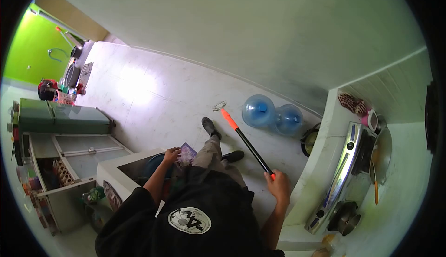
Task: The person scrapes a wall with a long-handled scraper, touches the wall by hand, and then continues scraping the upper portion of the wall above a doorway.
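In the head view, my right hand (279,185) is closed round the end of a black-and-orange pole (252,150). The pole slants away over the floor to a small metal frame (219,105) at its far tip. My left hand (172,155) is by my left thigh, fingers curled at the edge of a purple-and-white plastic packet (187,153). Part of that packet is hidden behind the hand and my leg. My boots (210,127) are on the pale floor, just left of the pole.
Two blue water jugs (258,110) are by the wall, right of the pole's tip. To my right, a counter carries a gas stove (340,175), a wok (382,155) and pots (344,217). Left are a low white counter (111,172), a cabinet (81,150) and a fridge (69,117).
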### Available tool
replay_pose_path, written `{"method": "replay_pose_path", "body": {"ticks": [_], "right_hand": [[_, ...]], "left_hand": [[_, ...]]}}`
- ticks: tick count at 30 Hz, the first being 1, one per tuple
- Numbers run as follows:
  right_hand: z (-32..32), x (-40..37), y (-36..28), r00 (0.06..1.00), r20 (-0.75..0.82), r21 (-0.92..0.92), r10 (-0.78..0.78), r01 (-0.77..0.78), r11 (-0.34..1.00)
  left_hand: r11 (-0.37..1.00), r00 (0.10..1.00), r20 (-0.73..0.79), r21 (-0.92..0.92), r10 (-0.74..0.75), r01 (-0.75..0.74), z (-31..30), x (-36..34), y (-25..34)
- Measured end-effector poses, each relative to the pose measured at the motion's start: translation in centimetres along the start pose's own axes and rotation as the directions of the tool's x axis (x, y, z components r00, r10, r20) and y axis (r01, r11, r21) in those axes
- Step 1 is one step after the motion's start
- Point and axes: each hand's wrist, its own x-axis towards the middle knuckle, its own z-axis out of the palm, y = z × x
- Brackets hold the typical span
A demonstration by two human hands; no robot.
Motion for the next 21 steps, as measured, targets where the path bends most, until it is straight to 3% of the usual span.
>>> {"method": "replay_pose_path", "body": {"ticks": [11, 21], "right_hand": [[0.1, 1.1, -3.3, 1.0, -0.007, -0.069, -0.018, 0.018, 0.997], [-0.7, 5.3, -6.9, 0.998, 0.043, -0.112, -0.047, 0.052, 0.992]], "left_hand": [[0.997, 0.997, -0.072, -0.071, -0.035, 0.03, 1.9, 1.2, -2.2], [0.999, 0.995, -0.096, -0.008, -0.04, 0.04, 1.1, 2.4, 2.2]]}}
